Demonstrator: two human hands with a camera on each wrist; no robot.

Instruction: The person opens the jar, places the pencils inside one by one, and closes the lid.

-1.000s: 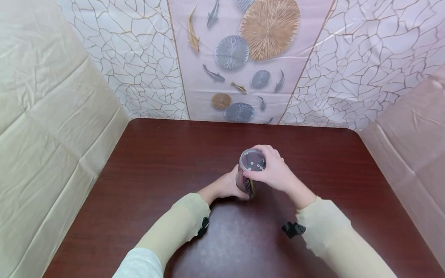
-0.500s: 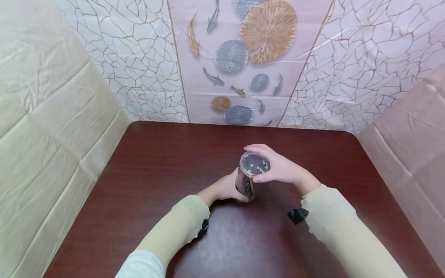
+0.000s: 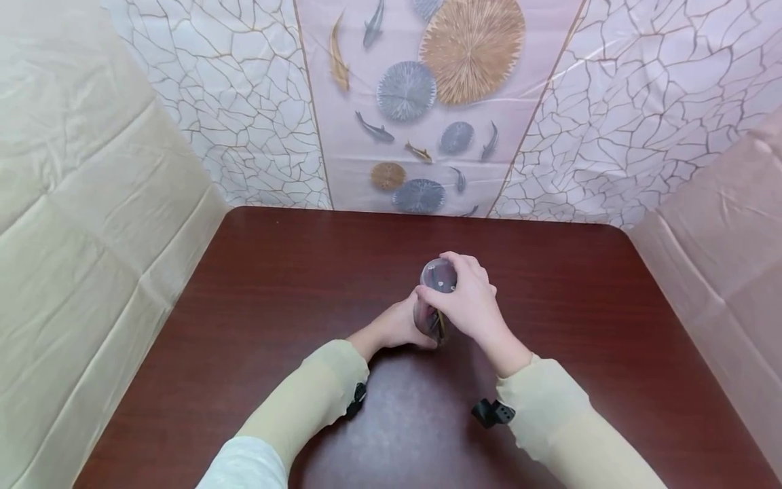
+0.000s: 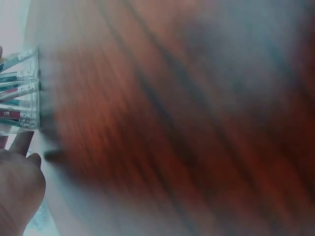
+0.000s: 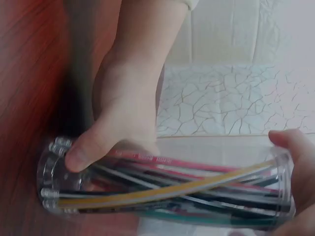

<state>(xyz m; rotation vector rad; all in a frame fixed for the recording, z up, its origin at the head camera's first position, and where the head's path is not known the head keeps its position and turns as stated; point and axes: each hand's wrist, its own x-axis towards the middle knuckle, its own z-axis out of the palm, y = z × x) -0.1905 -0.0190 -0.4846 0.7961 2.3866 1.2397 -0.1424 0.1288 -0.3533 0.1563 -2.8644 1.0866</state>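
Note:
A clear plastic jar (image 3: 425,314) stands upright on the table, packed with pencils (image 5: 197,189) in red, black, yellow and green. My left hand (image 3: 400,324) grips its lower body, thumb across the near side. Over the top, the thumb and fingers of my right hand (image 3: 469,299) hold the rim of the round transparent lid (image 3: 435,273), covering its right part. In the right wrist view the left hand (image 5: 125,113) wraps the jar near its base, while the right hand (image 5: 302,169) holds the lid end. The left wrist view catches only pencil ends (image 4: 19,93) and part of the left hand (image 4: 19,187).
The dark red-brown table (image 3: 293,272) has a glossy reflection near its front. A patterned backdrop (image 3: 256,115) rises behind it. Beige cloth panels (image 3: 104,224) flank both sides. Small black cameras (image 3: 493,412) sit at the sleeve cuffs.
My right hand first swung right around the lid with its thumb and fingers apart, then came back left over it, the forearm dropping inward. The left hand stays on the jar.

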